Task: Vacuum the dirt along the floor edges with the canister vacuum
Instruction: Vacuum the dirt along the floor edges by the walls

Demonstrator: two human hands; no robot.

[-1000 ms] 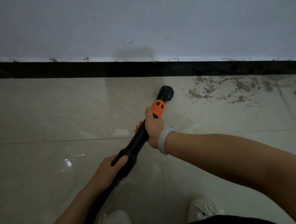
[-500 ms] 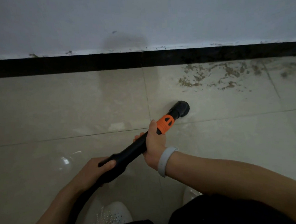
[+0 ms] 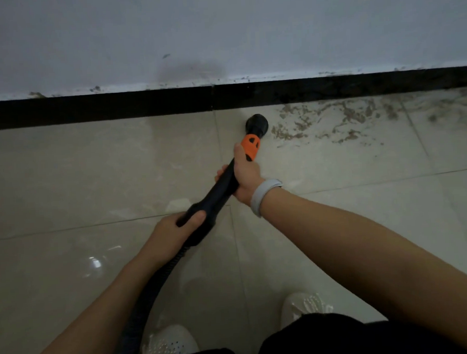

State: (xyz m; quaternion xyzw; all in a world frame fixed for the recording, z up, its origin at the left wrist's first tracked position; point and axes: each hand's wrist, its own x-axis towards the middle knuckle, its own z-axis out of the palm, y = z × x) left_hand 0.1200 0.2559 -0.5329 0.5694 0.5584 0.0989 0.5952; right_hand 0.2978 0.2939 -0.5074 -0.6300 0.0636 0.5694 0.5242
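The black vacuum wand (image 3: 219,191) has an orange collar (image 3: 249,147) and a round black nozzle (image 3: 256,124). The nozzle sits on the pale tile floor close to the black skirting (image 3: 115,107), just left of a patch of brown dirt (image 3: 332,120) along the wall edge. My right hand (image 3: 247,176), with a pale wristband, grips the wand just below the orange collar. My left hand (image 3: 173,234) grips the thicker handle end, where the ribbed black hose (image 3: 144,303) runs down toward me. The canister itself is out of view.
A white wall (image 3: 219,28) with scuff marks rises above the skirting. Glossy beige tiles (image 3: 64,172) cover the floor left of the nozzle. My two white shoes (image 3: 168,345) stand at the bottom edge, beside the hose.
The nozzle had pulled back from the wall and has now moved forward again to the skirting, at the left edge of the dirt patch. Both hands keep their grip.
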